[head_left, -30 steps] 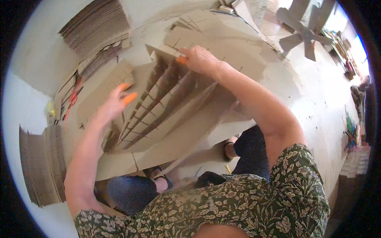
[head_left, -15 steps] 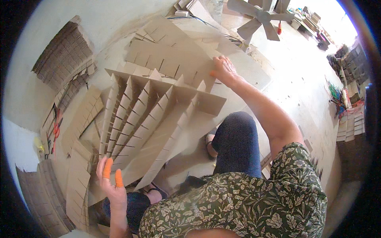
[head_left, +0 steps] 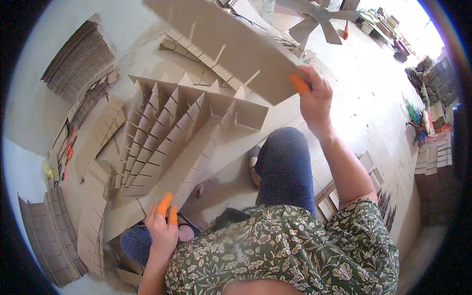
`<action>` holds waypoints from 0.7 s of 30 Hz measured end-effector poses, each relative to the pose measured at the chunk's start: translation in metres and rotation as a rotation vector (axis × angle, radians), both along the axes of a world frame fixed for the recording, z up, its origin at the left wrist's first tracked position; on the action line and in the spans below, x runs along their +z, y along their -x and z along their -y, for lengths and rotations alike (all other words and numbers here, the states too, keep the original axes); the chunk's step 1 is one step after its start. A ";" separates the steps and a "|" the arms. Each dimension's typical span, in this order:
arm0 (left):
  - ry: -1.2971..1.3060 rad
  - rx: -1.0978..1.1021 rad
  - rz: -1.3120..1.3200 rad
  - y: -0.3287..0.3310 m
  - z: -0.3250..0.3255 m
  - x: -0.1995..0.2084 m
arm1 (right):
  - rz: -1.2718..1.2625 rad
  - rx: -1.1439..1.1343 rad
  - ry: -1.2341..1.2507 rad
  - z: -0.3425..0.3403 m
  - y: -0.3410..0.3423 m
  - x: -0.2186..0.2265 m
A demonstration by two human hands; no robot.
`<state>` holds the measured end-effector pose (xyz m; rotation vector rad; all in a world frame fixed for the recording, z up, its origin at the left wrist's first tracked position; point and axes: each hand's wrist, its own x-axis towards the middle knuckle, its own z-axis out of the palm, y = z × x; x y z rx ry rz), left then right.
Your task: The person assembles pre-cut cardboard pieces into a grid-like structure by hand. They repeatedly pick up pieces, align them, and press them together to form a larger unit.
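Slotted board (head_left: 241,51) has lifted — right hand (head_left: 316,96) grips it; left hand (head_left: 163,227) shifted rightward.

Only one view: head cam, left unit of a side-by-side fisheye pair. Looks down and forward from the person's head, upright, not mirrored. Shirt (head_left: 280,241) fills the lower edge at very close range; knee (head_left: 286,167) just past it. Left hand (head_left: 160,232) and right hand (head_left: 315,96) both in frame, mid-range. Fan (head_left: 320,17) farther off, cut by the top edge. Corners black, straight edges bend toward the rim.
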<state>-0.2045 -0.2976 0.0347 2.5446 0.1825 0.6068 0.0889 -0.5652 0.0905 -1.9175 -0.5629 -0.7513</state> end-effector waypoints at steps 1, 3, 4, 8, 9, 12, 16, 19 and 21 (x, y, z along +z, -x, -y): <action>-0.011 -0.004 0.018 0.000 -0.001 -0.003 | -0.013 0.042 0.012 0.002 0.008 -0.004; -0.039 -0.032 0.033 -0.007 0.007 0.002 | -0.039 0.126 0.037 0.003 0.018 -0.016; -0.052 -0.047 0.041 -0.010 0.009 0.004 | -0.022 0.195 0.016 0.003 0.017 -0.021; -0.001 -0.020 0.025 -0.012 0.015 0.007 | -0.140 0.313 0.079 0.002 0.006 -0.045; 0.000 -0.014 0.017 -0.012 0.015 0.008 | -0.124 0.321 0.055 0.001 0.006 -0.045; 0.003 -0.002 0.009 -0.012 0.017 0.010 | -0.112 0.344 -0.004 -0.004 0.005 -0.045; -0.009 -0.023 0.020 -0.010 0.013 0.009 | -0.156 0.339 0.020 -0.013 0.012 -0.038; -0.038 -0.042 0.043 -0.008 0.007 0.009 | -0.147 0.345 0.031 -0.016 0.022 -0.029; -0.006 -0.028 0.013 -0.008 0.005 0.017 | -0.145 0.350 0.040 -0.016 0.024 -0.029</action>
